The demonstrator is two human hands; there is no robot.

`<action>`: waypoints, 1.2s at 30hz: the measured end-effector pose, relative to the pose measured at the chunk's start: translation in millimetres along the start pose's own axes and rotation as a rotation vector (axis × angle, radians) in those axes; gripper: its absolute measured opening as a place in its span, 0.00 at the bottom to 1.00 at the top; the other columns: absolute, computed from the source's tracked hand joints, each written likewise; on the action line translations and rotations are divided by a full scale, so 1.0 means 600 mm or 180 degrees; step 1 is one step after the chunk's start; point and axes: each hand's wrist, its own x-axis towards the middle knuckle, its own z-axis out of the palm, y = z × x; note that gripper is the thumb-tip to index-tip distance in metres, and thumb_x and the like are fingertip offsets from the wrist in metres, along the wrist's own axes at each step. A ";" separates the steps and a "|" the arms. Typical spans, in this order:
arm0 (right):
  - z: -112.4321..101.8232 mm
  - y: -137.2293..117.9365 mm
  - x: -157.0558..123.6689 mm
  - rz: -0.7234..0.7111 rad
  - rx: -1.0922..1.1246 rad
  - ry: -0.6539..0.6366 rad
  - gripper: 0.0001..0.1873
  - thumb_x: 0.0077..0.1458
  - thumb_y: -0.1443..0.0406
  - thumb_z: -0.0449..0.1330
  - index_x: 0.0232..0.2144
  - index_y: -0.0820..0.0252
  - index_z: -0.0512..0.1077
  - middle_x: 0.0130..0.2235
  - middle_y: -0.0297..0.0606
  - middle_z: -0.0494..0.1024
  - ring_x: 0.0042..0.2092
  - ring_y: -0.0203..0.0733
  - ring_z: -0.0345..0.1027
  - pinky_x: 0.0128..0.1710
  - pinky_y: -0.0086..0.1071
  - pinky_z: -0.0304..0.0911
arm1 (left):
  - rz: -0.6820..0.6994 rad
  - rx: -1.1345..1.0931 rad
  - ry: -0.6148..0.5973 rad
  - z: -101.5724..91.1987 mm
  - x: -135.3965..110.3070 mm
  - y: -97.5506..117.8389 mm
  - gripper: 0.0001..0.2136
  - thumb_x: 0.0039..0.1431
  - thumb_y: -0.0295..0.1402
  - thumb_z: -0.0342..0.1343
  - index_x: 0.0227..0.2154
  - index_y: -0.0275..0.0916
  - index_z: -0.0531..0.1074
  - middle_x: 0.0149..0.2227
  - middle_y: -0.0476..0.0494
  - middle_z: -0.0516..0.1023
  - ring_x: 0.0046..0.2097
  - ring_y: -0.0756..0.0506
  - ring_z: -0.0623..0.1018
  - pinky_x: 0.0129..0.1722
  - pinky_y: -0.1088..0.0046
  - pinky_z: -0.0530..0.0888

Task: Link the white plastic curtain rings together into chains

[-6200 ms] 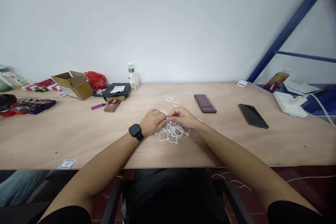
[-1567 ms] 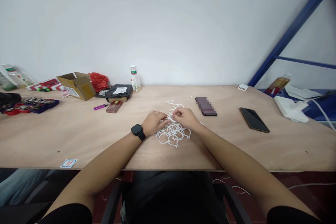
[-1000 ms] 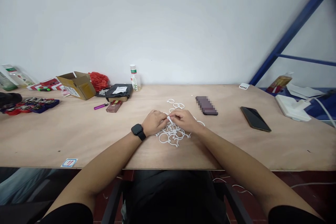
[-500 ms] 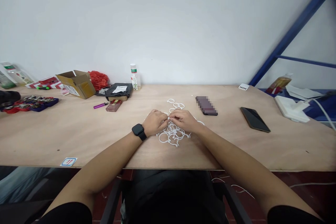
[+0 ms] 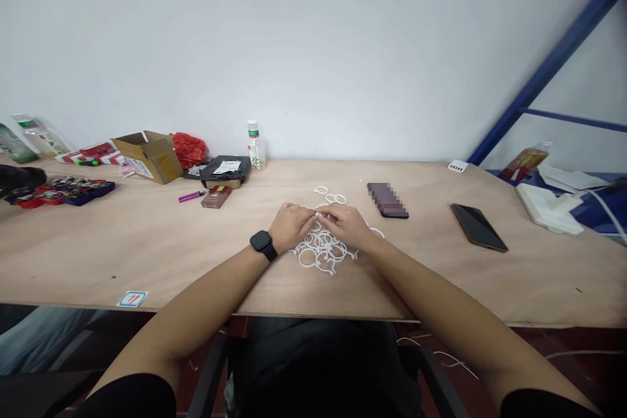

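Observation:
My left hand (image 5: 292, 227), with a black watch (image 5: 263, 244) at its wrist, is closed in a pinch. My right hand (image 5: 345, 225) meets it fingertip to fingertip, pinching too. Between the fingers shows a small white end of a plastic ring (image 5: 318, 215); the rest of that ring is mostly hidden by the hands. Below them lies a tangled pile of white plastic rings (image 5: 324, 249) with little clip ends. Beyond my fingers, a few more white rings (image 5: 336, 199) lie flat on the wooden table (image 5: 206, 274).
Right of my hands lie a dark phone (image 5: 388, 200) and a black phone (image 5: 479, 227), with a white power strip (image 5: 549, 208) farther right. To the left are a purple lighter (image 5: 190, 196), a dark red box (image 5: 216, 196), a black package (image 5: 226, 170), a bottle (image 5: 255, 145) and an open carton (image 5: 149, 157).
Both hands stay together over the pile, with only slight finger shifts around the small white piece. The whole view has shifted a little.

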 end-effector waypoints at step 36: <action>0.006 0.047 -0.001 0.0253 -0.0024 -0.0635 0.11 0.56 0.65 0.59 0.41 0.57 0.77 0.40 0.37 0.81 0.40 0.41 0.73 0.40 0.33 0.65 | 0.0026 -0.0178 -0.0448 0.003 -0.008 -0.016 0.13 0.56 0.36 0.56 0.44 0.44 0.75 0.40 0.46 0.80 0.43 0.43 0.77 0.48 0.63 0.65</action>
